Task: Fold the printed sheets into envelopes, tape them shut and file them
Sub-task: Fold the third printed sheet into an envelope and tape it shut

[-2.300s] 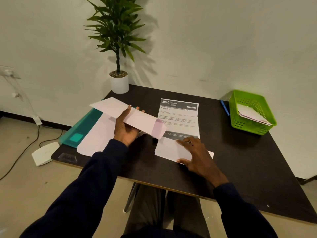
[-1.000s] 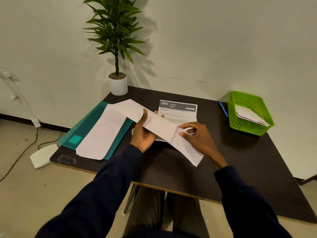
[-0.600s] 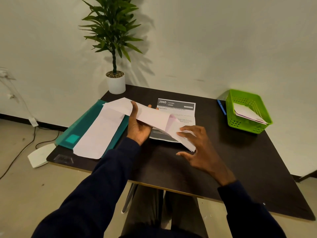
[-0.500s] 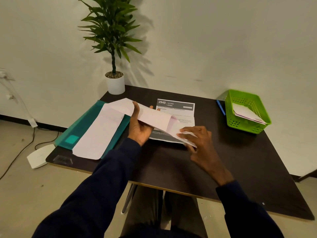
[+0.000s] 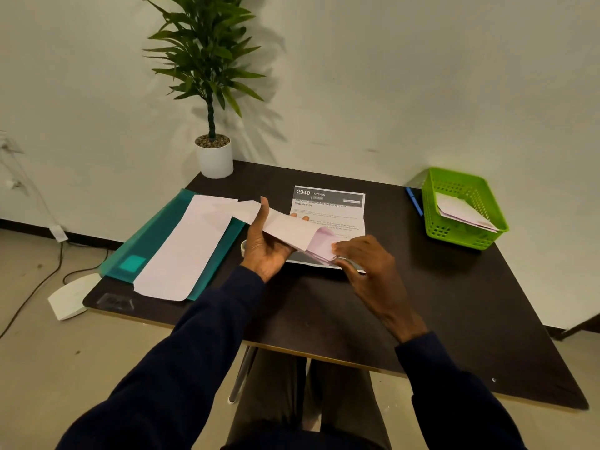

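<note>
Dark wood-look laminate covers the table (image 5: 454, 303) in front of me, with a potted plant (image 5: 214, 157) in a white pot at its far left corner. A teal folder (image 5: 156, 235) lies along the left side with a long blank white sheet (image 5: 188, 251) resting on it, both angled from near-left to far-right.

The long white envelope (image 5: 282, 227) is lifted off the table at the middle. Its long axis runs from far-left, over the folder's edge, down to near-right, and its pinkish open mouth points to the right. Under it the printed sheet (image 5: 328, 203) lies flat, with its dark "2940 KITCHEN" header at the far end and its near edge hidden by the envelope. A green plastic basket (image 5: 454, 235) sits at the far right with folded papers (image 5: 461, 211) inside.

My left hand (image 5: 264, 251) grips the envelope at its middle. The thumb stands up across the top face and the fingers wrap beneath, their tips peeking past the far edge. My right hand (image 5: 370, 271) pinches the mouth end between thumb and curled fingers, just above the printed sheet's near edge.

A blue pen (image 5: 414, 201) lies just beside the basket's left wall.
</note>
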